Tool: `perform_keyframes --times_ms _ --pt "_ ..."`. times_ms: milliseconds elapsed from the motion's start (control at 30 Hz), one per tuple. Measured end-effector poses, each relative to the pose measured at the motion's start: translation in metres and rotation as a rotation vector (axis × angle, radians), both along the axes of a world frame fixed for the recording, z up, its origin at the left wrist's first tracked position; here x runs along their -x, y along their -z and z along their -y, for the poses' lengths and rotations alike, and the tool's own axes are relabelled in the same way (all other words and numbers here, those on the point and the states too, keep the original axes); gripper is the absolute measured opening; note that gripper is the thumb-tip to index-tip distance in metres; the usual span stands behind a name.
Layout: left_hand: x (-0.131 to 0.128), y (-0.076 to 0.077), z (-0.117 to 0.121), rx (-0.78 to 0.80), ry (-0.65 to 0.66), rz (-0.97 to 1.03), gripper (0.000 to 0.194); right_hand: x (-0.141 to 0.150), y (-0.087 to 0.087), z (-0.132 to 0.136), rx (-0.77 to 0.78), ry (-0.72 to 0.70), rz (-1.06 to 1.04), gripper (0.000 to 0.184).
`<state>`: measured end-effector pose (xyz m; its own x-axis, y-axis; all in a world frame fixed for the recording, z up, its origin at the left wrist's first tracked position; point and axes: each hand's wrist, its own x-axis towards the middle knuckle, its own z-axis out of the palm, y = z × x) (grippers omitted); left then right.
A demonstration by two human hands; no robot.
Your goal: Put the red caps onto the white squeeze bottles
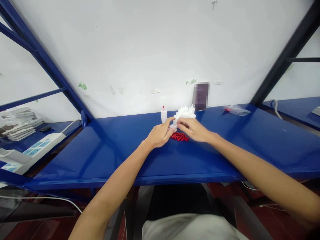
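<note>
My left hand (160,134) is closed around a small white plastic bottle (173,126), tilted over the table and mostly covered by the fingers. Beside it, my right hand (196,130) has thumb and fingertips pinched together close to the bottle; whatever they hold is too small to make out. Below both hands lies a pile of small red caps (180,136). Just behind the left hand stands a white squeeze bottle with a red tip (163,116). A cluster of white bottles with bare nozzles (185,112) stands behind the right hand.
The blue table (112,146) runs along a white wall. A pixelated dark upright panel (201,96) leans there. A clear plastic bag (237,110) with something red lies at the back right. Off to the left are a power strip (37,148) and stacked white boxes (22,125).
</note>
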<state>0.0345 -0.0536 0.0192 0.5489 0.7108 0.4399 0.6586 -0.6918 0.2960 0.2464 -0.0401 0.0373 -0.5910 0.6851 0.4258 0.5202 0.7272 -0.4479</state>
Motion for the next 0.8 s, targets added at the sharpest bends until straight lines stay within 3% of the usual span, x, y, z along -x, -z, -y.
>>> perform_keyframes --times_ms 167,333,567,667,800 --pt "0.009 0.001 -0.008 -0.041 -0.112 0.032 0.038 -0.015 -0.002 -0.016 -0.112 0.464 0.151 0.021" --pt "0.017 0.004 -0.015 -0.056 -0.175 0.047 0.037 -0.017 0.004 -0.025 -0.054 0.554 0.312 0.025" --pt "0.017 0.005 -0.017 -0.049 -0.168 0.053 0.038 -0.017 0.004 -0.025 -0.049 0.506 0.315 0.027" --pt "0.018 0.005 -0.018 -0.040 -0.167 0.056 0.038 -0.023 -0.007 -0.018 -0.012 0.301 0.307 0.022" --pt "0.019 0.006 -0.019 -0.032 -0.161 0.054 0.037 -0.033 -0.021 -0.010 0.193 0.027 0.412 0.017"
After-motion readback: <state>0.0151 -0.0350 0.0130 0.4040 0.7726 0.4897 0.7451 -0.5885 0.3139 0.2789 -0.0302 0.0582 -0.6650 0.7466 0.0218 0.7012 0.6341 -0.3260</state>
